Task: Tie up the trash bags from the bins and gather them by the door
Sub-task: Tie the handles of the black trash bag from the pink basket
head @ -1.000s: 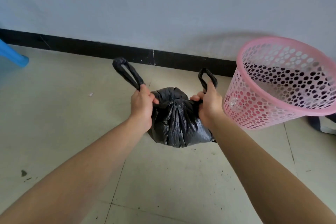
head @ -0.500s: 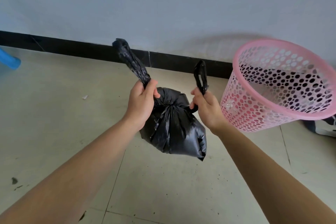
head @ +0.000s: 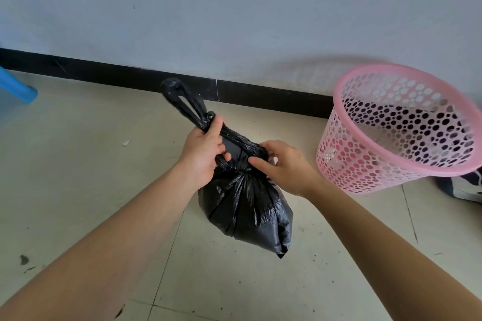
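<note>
My left hand [head: 202, 154] clamps one handle loop [head: 182, 99], pointing up-left; my right hand [head: 284, 164] pinches the other; trash bag [head: 247, 211] hangs slanting down-right.

- Across the upper half of my feed I see a pale wall [head: 234, 8].
- A black baseboard [head: 104, 75] runs along its foot.
- Below that is a light tiled floor [head: 78, 177], speckled with dark crumbs.
- A blue plastic leg [head: 18, 88] pokes in at the left edge.
- A small white scrap [head: 126, 142] lies on the tile.
- There is a dark smudge [head: 24, 259] at lower left.
- A dark-and-white shoe [head: 467, 187] is cut off at my right edge.
</note>
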Action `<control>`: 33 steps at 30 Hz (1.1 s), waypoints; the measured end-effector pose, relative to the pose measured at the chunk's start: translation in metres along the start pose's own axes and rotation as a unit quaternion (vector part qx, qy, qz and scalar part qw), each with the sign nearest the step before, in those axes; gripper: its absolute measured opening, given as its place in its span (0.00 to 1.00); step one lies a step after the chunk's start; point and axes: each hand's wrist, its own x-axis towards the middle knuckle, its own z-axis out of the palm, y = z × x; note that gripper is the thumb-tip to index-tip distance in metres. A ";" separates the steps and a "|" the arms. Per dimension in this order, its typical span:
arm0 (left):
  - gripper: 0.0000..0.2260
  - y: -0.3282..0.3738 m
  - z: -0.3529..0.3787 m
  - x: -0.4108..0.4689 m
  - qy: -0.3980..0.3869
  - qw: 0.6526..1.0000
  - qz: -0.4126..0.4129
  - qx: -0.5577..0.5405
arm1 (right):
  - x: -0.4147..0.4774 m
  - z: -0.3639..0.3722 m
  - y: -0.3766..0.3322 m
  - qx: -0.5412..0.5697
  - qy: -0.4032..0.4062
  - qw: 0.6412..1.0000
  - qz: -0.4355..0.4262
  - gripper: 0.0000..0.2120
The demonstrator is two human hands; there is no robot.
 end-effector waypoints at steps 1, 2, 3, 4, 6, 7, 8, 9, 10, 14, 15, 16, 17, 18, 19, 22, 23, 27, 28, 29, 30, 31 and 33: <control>0.12 -0.001 -0.003 0.002 0.006 1.000 -0.007 -0.006 | -0.003 0.001 0.006 0.006 0.000 1.000 0.020 0.16; 0.12 -0.002 -0.006 0.003 0.006 1.000 -0.009 -0.006 | -0.006 0.002 0.011 0.006 -0.002 0.999 0.035 0.16; 0.11 -0.002 -0.008 0.005 0.000 1.000 -0.012 -0.001 | -0.009 0.004 0.015 0.005 -0.002 0.999 0.049 0.15; 0.10 -0.003 -0.009 0.004 -0.013 1.000 -0.016 0.007 | -0.011 0.006 0.018 0.011 0.007 0.998 0.062 0.15; 0.12 -0.005 -0.012 0.004 -0.051 0.998 -0.034 0.027 | -0.012 0.011 0.020 0.056 0.053 0.994 0.081 0.14; 0.15 -0.005 -0.014 0.004 -0.074 0.995 -0.045 0.044 | -0.012 0.012 0.020 0.085 0.073 0.990 0.086 0.14; 0.18 -0.006 -0.015 0.004 -0.100 0.991 -0.057 0.069 | -0.011 0.012 0.019 0.105 0.082 0.988 0.085 0.14; 0.20 -0.005 -0.016 0.003 -0.128 0.985 -0.068 0.099 | -0.011 0.012 0.019 0.108 0.077 0.988 0.079 0.14; 0.22 -0.004 -0.016 0.000 -0.156 0.976 -0.075 0.133 | -0.011 0.012 0.016 0.097 0.063 0.991 0.067 0.14; 0.24 -0.004 -0.016 -0.007 -0.199 0.952 -0.082 0.216 | -0.007 0.007 0.006 0.012 -0.019 1.000 -0.013 0.15; 0.22 -0.005 -0.016 -0.007 -0.188 0.954 -0.079 0.221 | -0.006 0.006 0.003 -0.007 -0.038 0.999 -0.027 0.15; 0.20 -0.007 -0.018 -0.006 -0.174 0.955 -0.074 0.230 | -0.005 0.006 0.001 -0.021 -0.057 0.998 -0.033 0.15; 0.19 -0.007 -0.019 -0.006 -0.165 0.956 -0.065 0.234 | -0.003 0.005 0.000 -0.027 -0.075 0.996 -0.027 0.15; 0.18 -0.008 -0.020 -0.004 -0.165 0.958 -0.055 0.230 | -0.002 0.004 -0.002 -0.021 -0.086 0.996 -0.011 0.16; 0.16 -0.008 -0.020 -0.004 -0.168 0.959 -0.048 0.223 | -0.002 0.002 -0.004 0.000 -0.088 0.996 0.012 0.17; 0.14 -0.003 -0.021 -0.007 -0.188 0.960 -0.033 0.205 | -0.004 -0.008 -0.016 0.137 -0.010 0.989 0.063 0.25; 0.14 0.000 -0.021 -0.009 -0.200 0.957 -0.026 0.209 | -0.004 -0.013 -0.021 0.188 0.026 0.979 0.073 0.30; 0.16 0.008 -0.018 -0.015 -0.236 0.926 -0.018 0.296 | 0.011 -0.027 -0.034 0.388 0.052 0.916 0.090 0.34; 0.15 0.008 -0.017 -0.017 -0.240 0.921 -0.015 0.307 | 0.015 -0.029 -0.037 0.431 0.049 0.897 0.087 0.28; 0.16 0.008 -0.016 -0.017 -0.243 0.921 -0.010 0.305 | 0.018 -0.030 -0.040 0.470 0.050 0.877 0.082 0.22; 0.16 0.007 -0.016 -0.016 -0.242 0.926 -0.004 0.290 | 0.020 -0.032 -0.044 0.514 0.054 0.852 0.080 0.18; 0.17 0.006 -0.016 -0.014 -0.238 0.934 0.001 0.265 | 0.021 -0.034 -0.049 0.570 0.059 0.815 0.083 0.17; 0.17 0.004 -0.021 -0.009 -0.233 0.953 0.004 0.196 | 0.019 -0.038 -0.054 0.687 0.073 0.715 0.112 0.18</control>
